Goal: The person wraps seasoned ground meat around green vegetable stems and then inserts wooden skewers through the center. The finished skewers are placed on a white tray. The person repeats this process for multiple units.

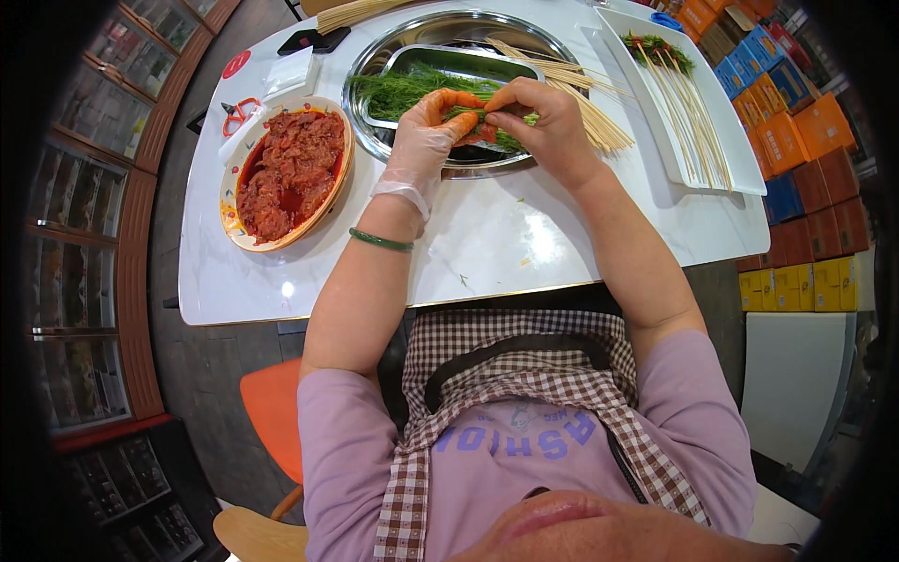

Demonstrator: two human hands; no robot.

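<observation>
Over the round steel tray [379,35], my left hand [428,133], in a clear plastic glove, holds a small red marinated meat piece [486,133] with green sprigs against it. My bare right hand [551,126] pinches the same bundle between thumb and fingertips; the fingers partly hide it. Behind and below the hands, feathery green herbs [400,91] lie in an oblong metal tray [516,69]. Bamboo skewers [597,126] rest on the round tray's right side. Left of my gloved hand stands an oval bowl [228,193] of red marinated meat [291,168].
A white rectangular tray [650,126] at right carries several skewers [692,119] with herb-wrapped ends. On the left lie red-handled scissors [240,116] and a white packet [289,72]. A dark phone-like object [309,42] lies beside more skewers [355,14]. An orange chair [274,414] stands below the table.
</observation>
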